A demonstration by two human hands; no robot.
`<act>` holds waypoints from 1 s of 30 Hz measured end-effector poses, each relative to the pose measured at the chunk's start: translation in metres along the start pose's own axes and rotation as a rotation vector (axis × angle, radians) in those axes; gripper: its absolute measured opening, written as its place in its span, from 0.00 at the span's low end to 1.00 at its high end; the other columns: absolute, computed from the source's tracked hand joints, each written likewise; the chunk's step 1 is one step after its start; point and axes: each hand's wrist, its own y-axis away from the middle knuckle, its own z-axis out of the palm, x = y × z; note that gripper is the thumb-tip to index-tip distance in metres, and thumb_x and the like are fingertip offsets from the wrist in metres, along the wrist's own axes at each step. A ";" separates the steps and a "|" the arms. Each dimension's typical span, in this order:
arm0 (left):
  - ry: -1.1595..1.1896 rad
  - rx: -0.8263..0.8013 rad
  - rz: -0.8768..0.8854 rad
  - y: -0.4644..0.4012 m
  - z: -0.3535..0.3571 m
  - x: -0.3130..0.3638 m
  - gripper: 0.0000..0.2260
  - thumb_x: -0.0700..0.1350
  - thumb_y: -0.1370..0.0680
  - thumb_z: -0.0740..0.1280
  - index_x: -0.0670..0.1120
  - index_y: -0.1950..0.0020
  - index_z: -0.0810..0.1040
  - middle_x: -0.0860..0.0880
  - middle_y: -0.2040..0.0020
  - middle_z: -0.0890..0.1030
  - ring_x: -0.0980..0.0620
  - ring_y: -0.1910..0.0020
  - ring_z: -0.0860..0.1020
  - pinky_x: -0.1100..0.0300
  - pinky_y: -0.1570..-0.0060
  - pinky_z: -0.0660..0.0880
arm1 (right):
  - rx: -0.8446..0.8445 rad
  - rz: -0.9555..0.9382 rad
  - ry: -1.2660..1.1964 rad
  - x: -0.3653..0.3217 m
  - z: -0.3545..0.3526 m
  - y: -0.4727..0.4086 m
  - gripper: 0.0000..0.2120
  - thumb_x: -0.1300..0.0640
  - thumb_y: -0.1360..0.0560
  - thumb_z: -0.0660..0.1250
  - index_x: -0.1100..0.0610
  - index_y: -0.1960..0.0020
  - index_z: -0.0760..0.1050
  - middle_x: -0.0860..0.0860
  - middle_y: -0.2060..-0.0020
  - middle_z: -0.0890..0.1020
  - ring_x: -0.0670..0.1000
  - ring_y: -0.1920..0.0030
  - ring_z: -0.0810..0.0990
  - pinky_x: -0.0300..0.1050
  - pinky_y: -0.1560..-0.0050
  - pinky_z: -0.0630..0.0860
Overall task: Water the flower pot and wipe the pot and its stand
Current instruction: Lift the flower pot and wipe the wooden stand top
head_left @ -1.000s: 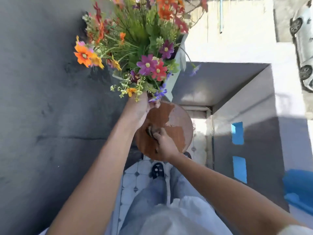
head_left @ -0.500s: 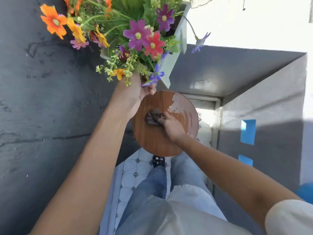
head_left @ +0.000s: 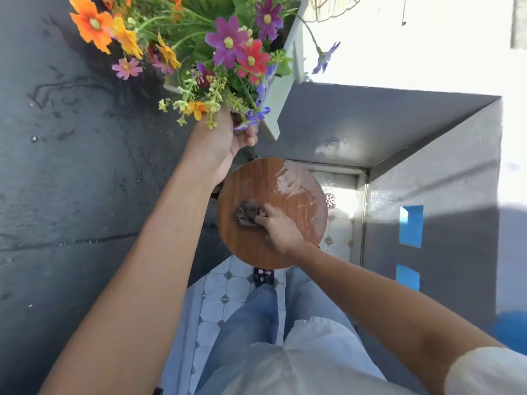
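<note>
we hold the pot [head_left: 281, 89] up off the stand [head_left: 271, 212] with our left hand [head_left: 225, 143], fingers curled tight under its lower edge, so the round wooden top lies bare for wiping. our right hand [head_left: 281, 228] presses a dark cloth [head_left: 246, 213] flat under closed fingertips, near the middle of the top; a wet sheen lies beyond the fingers, toward the far rim. against half a second ago, the cloth sits a little nearer us and left of that sheen, the wet patch looks thinner and more spread, and the pot stays lifted in much the same place above the left fingers.
</note>
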 end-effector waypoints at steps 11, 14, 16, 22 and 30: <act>-0.006 -0.004 0.003 -0.012 0.004 0.009 0.14 0.35 0.20 0.51 0.40 0.62 0.72 0.44 0.69 0.74 0.53 0.76 0.69 0.62 0.76 0.68 | -0.120 -0.224 0.083 -0.046 0.010 -0.072 0.24 0.69 0.24 0.61 0.52 0.31 0.72 0.56 0.35 0.69 0.60 0.39 0.72 0.55 0.43 0.77; -0.008 -0.013 0.004 -0.012 0.003 0.010 0.15 0.35 0.20 0.51 0.40 0.63 0.72 0.44 0.70 0.74 0.53 0.76 0.69 0.63 0.76 0.67 | 0.150 0.048 0.002 -0.006 -0.036 -0.104 0.22 0.69 0.23 0.60 0.54 0.32 0.74 0.57 0.40 0.72 0.62 0.45 0.76 0.54 0.44 0.75; -0.002 -0.007 -0.010 -0.011 0.002 0.009 0.15 0.35 0.20 0.52 0.40 0.63 0.72 0.45 0.71 0.74 0.53 0.77 0.69 0.63 0.76 0.67 | 0.260 0.226 -0.035 0.027 -0.057 -0.112 0.22 0.68 0.25 0.59 0.54 0.35 0.76 0.58 0.44 0.72 0.61 0.51 0.76 0.51 0.49 0.75; -0.009 -0.009 -0.028 -0.012 -0.003 0.006 0.12 0.34 0.21 0.52 0.40 0.60 0.71 0.43 0.68 0.72 0.53 0.78 0.69 0.62 0.76 0.68 | 0.294 0.257 0.053 0.018 -0.055 -0.076 0.20 0.67 0.26 0.61 0.57 0.36 0.76 0.58 0.41 0.71 0.60 0.45 0.74 0.47 0.52 0.68; -0.014 -0.020 -0.030 -0.010 -0.003 0.002 0.13 0.35 0.20 0.52 0.40 0.61 0.72 0.44 0.69 0.74 0.54 0.77 0.70 0.62 0.76 0.68 | -0.033 -0.030 -0.016 -0.074 0.055 -0.018 0.22 0.69 0.27 0.65 0.56 0.34 0.74 0.56 0.38 0.68 0.59 0.43 0.70 0.57 0.49 0.79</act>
